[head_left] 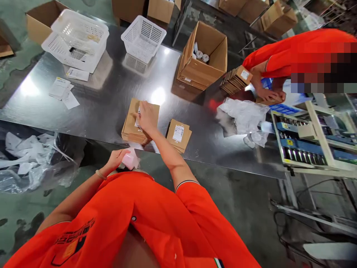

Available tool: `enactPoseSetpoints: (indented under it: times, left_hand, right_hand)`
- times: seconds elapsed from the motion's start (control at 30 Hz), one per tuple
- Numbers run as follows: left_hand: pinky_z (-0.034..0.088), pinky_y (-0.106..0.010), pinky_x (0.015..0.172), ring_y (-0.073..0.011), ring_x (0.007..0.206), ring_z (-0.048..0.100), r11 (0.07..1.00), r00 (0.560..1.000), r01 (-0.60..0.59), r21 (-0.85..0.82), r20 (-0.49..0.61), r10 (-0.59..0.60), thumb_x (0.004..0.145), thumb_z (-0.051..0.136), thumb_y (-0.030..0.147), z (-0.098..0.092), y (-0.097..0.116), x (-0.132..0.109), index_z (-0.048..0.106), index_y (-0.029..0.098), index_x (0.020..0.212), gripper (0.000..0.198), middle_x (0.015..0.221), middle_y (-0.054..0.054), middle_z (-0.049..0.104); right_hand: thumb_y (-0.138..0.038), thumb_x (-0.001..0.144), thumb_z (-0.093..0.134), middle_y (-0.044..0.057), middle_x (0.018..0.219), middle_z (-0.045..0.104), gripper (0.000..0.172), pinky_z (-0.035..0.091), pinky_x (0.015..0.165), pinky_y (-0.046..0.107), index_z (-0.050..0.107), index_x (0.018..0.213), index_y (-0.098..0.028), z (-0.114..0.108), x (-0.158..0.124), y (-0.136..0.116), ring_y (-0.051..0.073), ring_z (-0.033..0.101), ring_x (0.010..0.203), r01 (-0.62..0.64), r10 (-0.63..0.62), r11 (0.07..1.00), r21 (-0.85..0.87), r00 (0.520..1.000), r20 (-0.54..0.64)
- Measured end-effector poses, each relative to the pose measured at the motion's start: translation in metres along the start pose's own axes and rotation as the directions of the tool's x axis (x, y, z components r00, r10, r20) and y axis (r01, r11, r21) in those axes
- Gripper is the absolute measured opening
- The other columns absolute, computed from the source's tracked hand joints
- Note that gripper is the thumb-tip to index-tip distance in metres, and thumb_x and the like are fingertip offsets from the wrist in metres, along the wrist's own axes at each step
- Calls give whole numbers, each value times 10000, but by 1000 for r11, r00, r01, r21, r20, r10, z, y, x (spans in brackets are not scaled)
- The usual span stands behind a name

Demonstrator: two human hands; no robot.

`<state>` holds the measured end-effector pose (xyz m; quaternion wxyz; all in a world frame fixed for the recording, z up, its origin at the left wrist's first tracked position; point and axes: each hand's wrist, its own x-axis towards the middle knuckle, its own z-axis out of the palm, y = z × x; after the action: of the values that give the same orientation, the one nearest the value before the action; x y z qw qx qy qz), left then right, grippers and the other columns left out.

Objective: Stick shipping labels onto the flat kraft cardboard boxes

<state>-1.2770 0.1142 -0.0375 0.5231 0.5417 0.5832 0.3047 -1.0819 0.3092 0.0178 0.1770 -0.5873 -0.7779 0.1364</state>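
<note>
My right hand (147,118) lies on top of a tall stack of flat brown cardboard pieces (130,124), its fingers stretched out over a white label (137,118) on the top piece. Below the table's front edge, my left hand (116,159) is closed on a pinkish-white bundle of labels (130,159); its exact shape is partly hidden by the fingers. Just right of my right forearm is a smaller stack of brown cardboard pieces (181,143), the top one bearing a printed white label (178,133).
On the metal table (106,108) stand white plastic baskets (96,56), loose label sheets (60,88) and an open carton (203,70). Crumpled clear plastic (242,113) lies at right. A co-worker in orange (279,52) handles cardboard beside a rack (304,149). A plastic bag (33,160) hangs at left.
</note>
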Motion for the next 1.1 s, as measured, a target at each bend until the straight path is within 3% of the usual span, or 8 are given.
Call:
enactPoseSetpoints:
  times: [0.2, 0.4, 0.53, 0.67, 0.73, 0.83, 0.97, 1.1]
  left_hand:
    - [526, -327, 741, -204, 630, 602, 987, 972, -36, 159, -225, 71, 897, 694, 341, -13, 48, 41, 687, 119, 1481, 625, 713, -16, 703]
    - [584, -384, 962, -286, 982, 750, 983, 985, -141, 120, -86, 151, 862, 747, 394, 0, 57, 55, 706, 134, 1477, 669, 1122, -126, 834]
    - [549, -451, 1125, -352, 1263, 715, 977, 977, -209, -40, 42, 210, 844, 774, 572, 6, 58, 41, 780, 164, 1320, 627, 1330, -154, 797]
    - [616, -465, 990, -345, 1034, 773, 985, 995, -60, -159, 69, 72, 779, 836, 648, -2, 55, 16, 824, 183, 1029, 528, 1071, -126, 841]
    - [636, -446, 944, -323, 1006, 778, 957, 997, 22, -289, 79, 1, 669, 952, 541, -3, 56, 3, 809, 185, 1133, 602, 1099, -109, 837]
    - [647, -398, 890, -289, 999, 775, 848, 996, 86, -523, 33, -81, 553, 1022, 357, -1, 59, -8, 766, 184, 1236, 749, 1123, -93, 826]
    - [634, -327, 838, -216, 908, 760, 659, 950, 42, -751, -174, -259, 606, 977, 191, -14, 49, -1, 722, 186, 1253, 696, 1043, -45, 809]
    - [631, -333, 825, -229, 881, 763, 542, 825, 81, -836, -248, -507, 857, 876, 276, -31, 27, 8, 688, 157, 1156, 373, 905, -67, 774]
  right_hand:
    - [-469, 1122, 423, 287, 1820, 259, 736, 189, 1381, 614, 349, 1704, -24, -2, 0, 9, 394, 219, 1723, -206, 209, 978, -44, 975, 79]
    - [-329, 1048, 512, 283, 1410, 686, 464, 530, 1077, 461, 607, 1428, -79, -29, -49, 72, 359, 682, 1271, -558, 564, 812, 172, 825, 14]
    - [-285, 1025, 460, 142, 1068, 762, 259, 533, 890, 341, 693, 1050, -175, -66, -100, 130, 256, 689, 976, -669, 701, 704, 237, 708, -85]
    - [-330, 1002, 554, 207, 1214, 739, 323, 525, 945, 392, 706, 1216, -142, -105, -136, 162, 297, 668, 1107, -802, 815, 576, 156, 549, -185]
    - [-391, 951, 676, 220, 1295, 715, 404, 524, 994, 441, 706, 1278, -156, -101, -147, 143, 325, 644, 1201, -732, 743, 665, 147, 630, -224]
    - [-465, 865, 796, 123, 1145, 757, 326, 545, 949, 406, 770, 1075, -217, -56, -159, 77, 295, 668, 1120, -264, 274, 879, 396, 961, 33]
    - [-444, 844, 813, -6, 758, 640, 273, 495, 766, 298, 689, 780, -210, 19, -175, -9, 199, 620, 807, -147, -220, 689, 710, 891, 398]
    - [-371, 859, 764, -83, 654, 488, 194, 397, 647, 249, 656, 943, -233, 47, -177, -42, 139, 476, 634, -317, -68, 571, 757, 901, 429]
